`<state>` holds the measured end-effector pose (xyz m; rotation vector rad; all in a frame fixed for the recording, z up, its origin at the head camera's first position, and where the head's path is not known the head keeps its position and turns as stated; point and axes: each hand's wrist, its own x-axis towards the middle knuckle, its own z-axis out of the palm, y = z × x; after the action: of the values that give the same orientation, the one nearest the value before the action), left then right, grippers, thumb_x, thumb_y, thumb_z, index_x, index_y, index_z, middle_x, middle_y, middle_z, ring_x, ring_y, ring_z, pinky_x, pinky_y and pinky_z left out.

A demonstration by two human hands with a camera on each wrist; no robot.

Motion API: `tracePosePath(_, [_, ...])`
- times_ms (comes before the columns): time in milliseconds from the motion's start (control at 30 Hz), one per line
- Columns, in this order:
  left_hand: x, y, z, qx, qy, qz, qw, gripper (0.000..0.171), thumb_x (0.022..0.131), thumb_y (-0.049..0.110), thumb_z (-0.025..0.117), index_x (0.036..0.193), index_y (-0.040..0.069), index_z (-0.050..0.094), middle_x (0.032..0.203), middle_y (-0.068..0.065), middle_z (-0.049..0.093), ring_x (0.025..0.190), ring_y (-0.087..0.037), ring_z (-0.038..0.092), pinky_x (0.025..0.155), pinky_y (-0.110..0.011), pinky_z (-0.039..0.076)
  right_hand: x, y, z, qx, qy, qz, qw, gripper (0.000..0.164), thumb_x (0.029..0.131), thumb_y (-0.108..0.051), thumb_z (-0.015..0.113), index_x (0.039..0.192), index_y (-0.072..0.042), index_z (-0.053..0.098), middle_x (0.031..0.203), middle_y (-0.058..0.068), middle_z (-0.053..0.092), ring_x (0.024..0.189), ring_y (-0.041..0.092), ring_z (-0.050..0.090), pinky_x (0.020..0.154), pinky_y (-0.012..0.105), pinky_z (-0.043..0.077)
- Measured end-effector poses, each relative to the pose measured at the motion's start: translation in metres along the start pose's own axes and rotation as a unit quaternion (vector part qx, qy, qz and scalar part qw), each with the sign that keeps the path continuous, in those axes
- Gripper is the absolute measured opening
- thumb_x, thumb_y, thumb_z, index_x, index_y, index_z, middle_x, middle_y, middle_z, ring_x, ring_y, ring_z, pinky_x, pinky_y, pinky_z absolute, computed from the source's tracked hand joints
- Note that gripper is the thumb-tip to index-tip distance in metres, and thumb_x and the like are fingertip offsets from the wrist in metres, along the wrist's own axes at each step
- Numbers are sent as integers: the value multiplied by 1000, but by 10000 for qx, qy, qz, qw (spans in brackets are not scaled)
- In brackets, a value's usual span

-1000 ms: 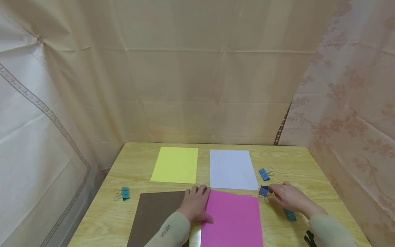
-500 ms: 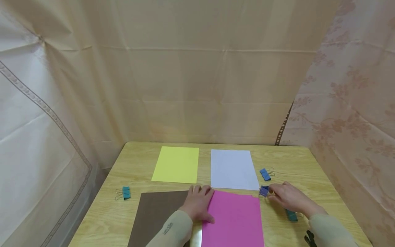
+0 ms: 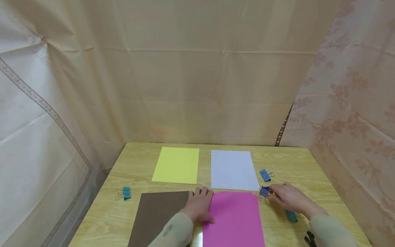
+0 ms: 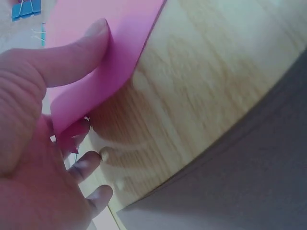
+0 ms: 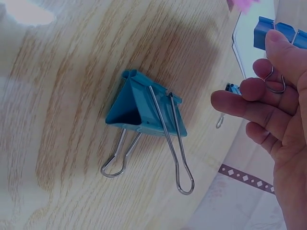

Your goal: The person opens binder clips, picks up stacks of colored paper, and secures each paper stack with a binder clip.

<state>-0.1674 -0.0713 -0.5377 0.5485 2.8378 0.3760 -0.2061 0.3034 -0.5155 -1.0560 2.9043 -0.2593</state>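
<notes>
My left hand pinches the far left corner of a pink paper stack, its thumb lying on top. In the left wrist view that corner bends up off the table, and the pink paper shows loose edges beside the fingers. My right hand holds a blue-purple binder clip by its wire handles, just right of the stack's far right corner. A large teal binder clip lies under the right wrist. Farther off sits another blue binder clip.
A dark brown sheet lies left of the pink stack. Yellow paper and white paper lie toward the back of the wooden table. One more teal binder clip is at the left. Curtains hang around the table.
The pink stack's far edge has shifted and bowed slightly under my left hand, its left corner drawing in a little. My right hand stays in place with the binder clip.
</notes>
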Motion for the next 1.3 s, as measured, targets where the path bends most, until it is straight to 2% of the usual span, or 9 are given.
tracePosePath(267, [-4, 6, 4, -681, 111, -371, 9969, 96, 58, 38, 99, 136, 6, 53, 120, -13, 60, 110, -30, 54, 102, -51, 44, -1, 0, 0, 28, -65, 54, 10000, 14, 100, -31, 66, 96, -19, 59, 90, -12, 63, 76, 2, 55, 74, 41, 45])
tracePosePath(500, [-8, 14, 4, -949, 414, -564, 9930, 104, 52, 28, 101, 140, 4, 51, 111, -14, 64, 102, -31, 60, 96, -50, 48, -1, 0, 0, -14, -91, 98, 9999, 15, 100, -31, 65, 98, -18, 60, 91, -11, 64, 77, 5, 58, 75, 42, 47])
tracePosePath(667, [-8, 19, 7, -1259, 508, -780, 9877, 123, 53, 19, 101, 155, 4, 35, 120, -26, 63, 109, -43, 60, 98, -56, 49, -1, 1, 2, -47, -73, 100, 9999, 15, 100, -31, 66, 99, -17, 61, 91, -10, 65, 78, 6, 59, 75, 42, 47])
tracePosePath(833, [-6, 22, 9, -1431, 535, -885, 9843, 135, 55, 14, 99, 163, 8, 18, 117, -29, 65, 104, -46, 61, 94, -57, 51, -2, 3, 3, -53, -68, 98, 9999, 16, 100, -31, 66, 99, -16, 62, 92, -9, 65, 79, 7, 59, 75, 41, 47])
tracePosePath(933, [-5, 23, 10, -1780, 635, -1053, 9763, 132, 59, 7, 96, 164, 9, 14, 118, -30, 65, 109, -50, 59, 94, -61, 50, -2, 3, 4, -62, -67, 91, 9999, 15, 100, -31, 66, 99, -16, 62, 92, -9, 66, 79, 8, 60, 75, 41, 47])
tracePosePath(1033, [-5, 23, 12, -2306, 753, -1322, 9611, 124, 66, -3, 89, 164, 10, 14, 121, -32, 63, 114, -54, 56, 94, -66, 49, -2, 3, 4, -56, -60, 71, 9999, 15, 99, -30, 67, 98, -16, 62, 91, -9, 66, 78, 7, 60, 74, 40, 47])
tracePosePath(1133, [-3, 21, 12, -2808, 808, -1590, 9431, 114, 71, -11, 79, 163, 8, 15, 107, -29, 66, 98, -46, 62, 81, -59, 55, -2, 3, 4, -56, -54, 46, 10000, 14, 99, -29, 67, 97, -16, 62, 90, -10, 65, 77, 6, 59, 73, 39, 46])
tracePosePath(1233, [-2, 18, 11, -3124, 817, -1608, 9327, 90, 74, -13, 73, 154, -1, 34, 103, -23, 68, 93, -40, 65, 78, -54, 57, -2, 2, 4, -53, -58, 40, 10000, 14, 99, -29, 67, 96, -17, 61, 89, -10, 64, 76, 5, 57, 72, 39, 46])
tracePosePath(1300, [-2, 15, 11, -3340, 739, -1551, 9268, 62, 77, -13, 69, 136, -4, 53, 96, -17, 68, 84, -34, 65, 73, -48, 58, -2, 2, 4, -49, -76, 56, 9999, 15, 99, -30, 67, 96, -17, 60, 88, -11, 64, 75, 4, 56, 72, 39, 46])
